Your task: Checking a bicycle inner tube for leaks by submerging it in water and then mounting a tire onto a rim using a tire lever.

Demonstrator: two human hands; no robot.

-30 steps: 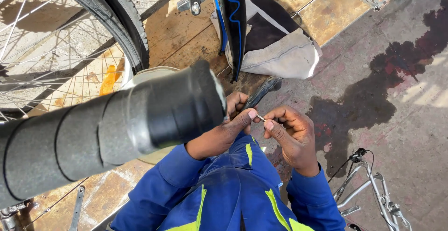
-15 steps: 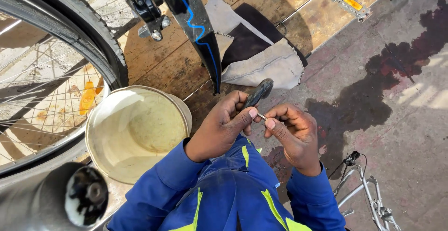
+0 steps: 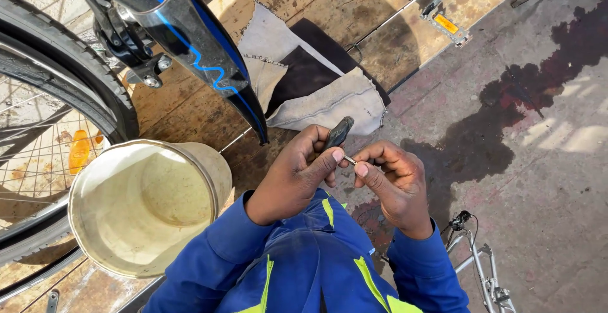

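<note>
Bicycle frame [image 3: 190, 41] now higher toward the top-left corner than a moment ago, left hand [image 3: 297, 177] grasping a dark tool handle [image 3: 337, 132], right hand [image 3: 392, 183] pinching its thin metal tip [image 3: 349, 159], cream bucket [image 3: 142, 202] just left, grey cloth [image 3: 316, 91] beyond on the wooden boards [image 3: 373, 22].

We have one view, worn on the head, looking steeply down and close onto our hands at centre, bicycle wheel [image 3: 57, 129] at nine o'clock, pavement [image 3: 544, 180] at three.
</note>
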